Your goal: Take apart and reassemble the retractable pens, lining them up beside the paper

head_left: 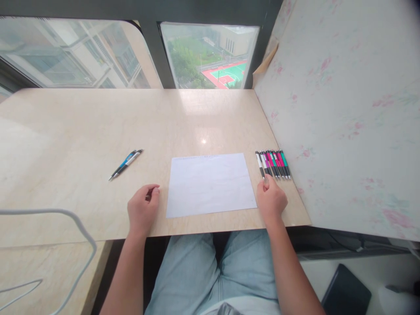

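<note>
A white sheet of paper (210,183) lies flat on the beige table (98,127) in front of me. My left hand (142,210) rests on the table just left of the sheet, fingers loosely curled with nothing in them. My right hand (271,199) sits at the sheet's right corner, its fingertips pinched on the near end of a pen at the left side of a row of several pens (273,164). These pens have pink, green and white barrels and lie side by side. Two pens (126,164), one blue and one white, lie together farther left.
A flowered panel (344,109) stands along the table's right side, close to the pen row. Windows (210,54) run behind the far edge. A thin grey wire frame (78,227) curves over the near left corner. My knees in light jeans are under the table's front edge.
</note>
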The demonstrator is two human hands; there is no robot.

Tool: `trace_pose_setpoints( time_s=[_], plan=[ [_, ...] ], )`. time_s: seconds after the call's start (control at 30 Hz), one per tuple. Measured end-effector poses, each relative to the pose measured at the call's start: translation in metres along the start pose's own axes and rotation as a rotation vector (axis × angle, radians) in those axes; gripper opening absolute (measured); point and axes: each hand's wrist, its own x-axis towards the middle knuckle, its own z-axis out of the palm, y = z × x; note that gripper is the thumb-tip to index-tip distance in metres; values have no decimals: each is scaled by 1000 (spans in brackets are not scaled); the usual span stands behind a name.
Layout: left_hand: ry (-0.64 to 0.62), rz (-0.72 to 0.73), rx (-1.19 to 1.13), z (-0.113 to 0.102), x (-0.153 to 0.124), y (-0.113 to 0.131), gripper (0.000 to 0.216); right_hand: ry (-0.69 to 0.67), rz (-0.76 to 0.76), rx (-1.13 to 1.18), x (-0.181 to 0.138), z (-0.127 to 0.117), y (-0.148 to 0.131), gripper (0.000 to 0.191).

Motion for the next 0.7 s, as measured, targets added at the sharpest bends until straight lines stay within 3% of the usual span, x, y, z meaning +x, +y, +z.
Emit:
trace_pose_setpoints(
  time_s=[0.33,0.43,0.57,0.7],
  plan=[
    [-3,-61,-87,-5,0,5,28,54,-339,323,-4,5,15,34],
    [86,-85,-4,-11,17,1,26,41,-405,343,-5,6,16,33],
    [202,23,264,-24,51,-7,31,10,-418,355,-4,5,15,33],
    [111,83,456,-31,81,-13,34,0,-371,381,-3,4,17,32]
  ],
)
